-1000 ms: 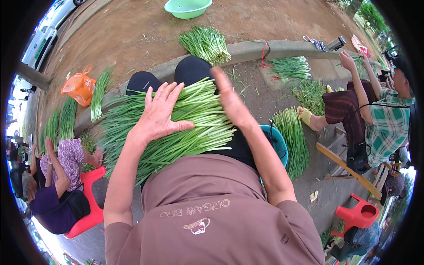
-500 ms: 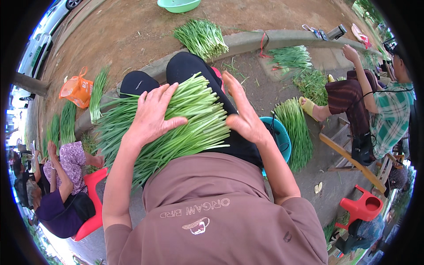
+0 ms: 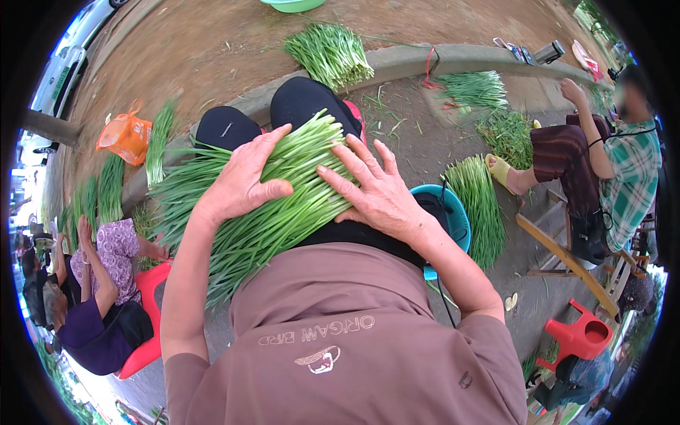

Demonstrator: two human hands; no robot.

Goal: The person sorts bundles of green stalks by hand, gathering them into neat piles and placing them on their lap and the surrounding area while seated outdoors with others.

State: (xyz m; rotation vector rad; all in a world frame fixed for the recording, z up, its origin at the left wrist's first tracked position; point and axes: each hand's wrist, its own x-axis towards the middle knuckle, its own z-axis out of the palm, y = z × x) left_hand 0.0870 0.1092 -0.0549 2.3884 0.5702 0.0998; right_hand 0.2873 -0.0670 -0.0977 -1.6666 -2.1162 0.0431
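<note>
Left hand (image 3: 244, 177), right hand (image 3: 375, 191) hide stalk bundle (image 3: 283, 212) middle

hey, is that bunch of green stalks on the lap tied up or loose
Loose, as far as shows: the green stalks fan out at the left end, no band is visible, and the left hand and right hand press them flat.

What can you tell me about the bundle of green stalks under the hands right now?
The bundle of green stalks is a thick sheaf of long, thin, fresh-looking stems, all lying parallel. It rests across the person's lap, slanting from lower left to upper right, with looser leafy ends fanning out at the left. The left hand lies flat on its middle with fingers spread, and the right hand presses its right end. It is not visibly tied.
</note>
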